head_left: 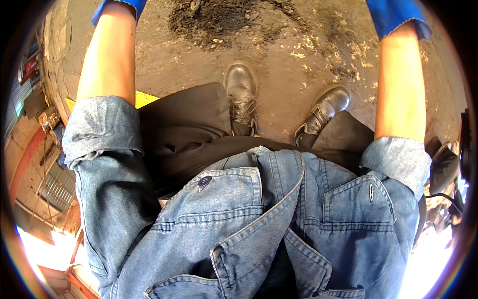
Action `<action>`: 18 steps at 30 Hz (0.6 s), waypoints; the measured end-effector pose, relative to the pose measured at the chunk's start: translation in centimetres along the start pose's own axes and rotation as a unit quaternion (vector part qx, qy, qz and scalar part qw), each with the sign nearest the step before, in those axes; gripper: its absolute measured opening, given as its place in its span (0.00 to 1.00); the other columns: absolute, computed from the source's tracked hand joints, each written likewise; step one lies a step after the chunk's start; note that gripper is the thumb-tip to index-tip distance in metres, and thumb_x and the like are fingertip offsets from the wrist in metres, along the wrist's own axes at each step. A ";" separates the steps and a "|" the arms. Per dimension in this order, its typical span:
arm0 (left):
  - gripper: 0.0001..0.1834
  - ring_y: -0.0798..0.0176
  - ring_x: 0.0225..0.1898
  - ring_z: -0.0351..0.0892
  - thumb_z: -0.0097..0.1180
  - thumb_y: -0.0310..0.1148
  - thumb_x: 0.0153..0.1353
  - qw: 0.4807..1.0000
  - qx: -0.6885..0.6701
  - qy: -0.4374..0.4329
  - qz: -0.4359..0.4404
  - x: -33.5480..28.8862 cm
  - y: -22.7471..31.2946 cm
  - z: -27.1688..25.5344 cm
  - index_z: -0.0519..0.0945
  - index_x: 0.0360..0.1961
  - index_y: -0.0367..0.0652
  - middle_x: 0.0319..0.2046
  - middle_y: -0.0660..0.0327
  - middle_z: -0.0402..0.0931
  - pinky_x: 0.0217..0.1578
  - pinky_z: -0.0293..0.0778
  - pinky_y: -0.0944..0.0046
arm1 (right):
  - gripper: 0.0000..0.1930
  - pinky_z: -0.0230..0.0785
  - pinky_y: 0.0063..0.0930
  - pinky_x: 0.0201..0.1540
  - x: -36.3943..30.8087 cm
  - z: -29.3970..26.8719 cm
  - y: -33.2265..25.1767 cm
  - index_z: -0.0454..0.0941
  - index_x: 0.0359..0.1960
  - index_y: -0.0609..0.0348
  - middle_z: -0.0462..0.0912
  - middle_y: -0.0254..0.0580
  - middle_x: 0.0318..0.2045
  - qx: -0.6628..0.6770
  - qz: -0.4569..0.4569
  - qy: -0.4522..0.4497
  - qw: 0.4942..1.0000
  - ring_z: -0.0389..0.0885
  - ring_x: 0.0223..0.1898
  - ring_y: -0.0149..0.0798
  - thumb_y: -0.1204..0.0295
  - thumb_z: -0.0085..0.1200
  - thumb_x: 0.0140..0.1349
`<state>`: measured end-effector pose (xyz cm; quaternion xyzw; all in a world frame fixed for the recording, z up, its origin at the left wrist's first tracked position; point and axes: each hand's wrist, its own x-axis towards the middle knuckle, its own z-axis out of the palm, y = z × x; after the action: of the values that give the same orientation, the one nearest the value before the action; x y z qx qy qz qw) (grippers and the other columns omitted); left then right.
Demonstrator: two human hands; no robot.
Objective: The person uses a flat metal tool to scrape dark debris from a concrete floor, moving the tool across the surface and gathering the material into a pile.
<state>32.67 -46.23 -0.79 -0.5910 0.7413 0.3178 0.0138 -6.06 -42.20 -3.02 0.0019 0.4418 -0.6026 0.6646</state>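
Observation:
Both my arms reach forward, out past the top edge of the picture. Of my left hand (118,5) only the blue glove cuff around the wrist shows. More of the blue glove is seen on my right hand (397,16), up to its wavy cuff. The fingers of both hands lie outside the view, so whatever they hold or touch is hidden. Between the arms, a heap of dark, crumbly soil-like material (209,22) lies on the ground at the top.
My black boots (241,92) stand apart on the brown floor (279,94), where pale flakes are scattered. A yellow thing (145,99) shows beside my left knee. Clutter and corrugated metal (57,192) line the left rim. A dark cable (444,196) curves at the right.

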 end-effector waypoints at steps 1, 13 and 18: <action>0.25 0.46 0.51 0.83 0.64 0.30 0.57 1.000 0.002 0.002 -0.003 -0.1 -0.1 0.0 0.79 0.57 0.41 0.50 0.46 0.83 0.52 0.78 0.54 | 0.26 0.79 0.33 0.24 1.0 -0.5 1.5 0.84 0.38 0.54 0.89 0.38 0.32 -0.029 0.040 -0.047 0.998 0.86 0.27 0.40 0.51 0.35 0.75; 0.24 0.48 0.51 0.83 0.63 0.31 0.58 1.000 -0.015 0.001 0.002 0.4 0.4 0.2 0.80 0.57 0.42 0.50 0.47 0.83 0.52 0.79 0.55 | 0.10 0.72 0.36 0.35 -13.7 -6.0 21.1 0.84 0.32 0.55 0.81 0.42 0.29 -0.413 0.075 -0.477 0.772 0.79 0.31 0.41 0.63 0.58 0.63; 0.23 0.48 0.50 0.84 0.63 0.31 0.59 1.000 -0.017 0.007 -0.010 0.1 -0.1 -0.3 0.80 0.57 0.43 0.49 0.47 0.83 0.51 0.79 0.55 | 0.14 0.74 0.42 0.40 -15.1 -7.5 25.1 0.86 0.32 0.55 0.83 0.52 0.33 -0.717 -0.058 -0.406 0.563 0.83 0.39 0.54 0.57 0.60 0.60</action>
<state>32.84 -46.46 -0.64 -0.6006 0.7302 0.3257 0.0020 11.42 -19.26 -11.98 -0.7459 0.4112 -0.0620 0.5202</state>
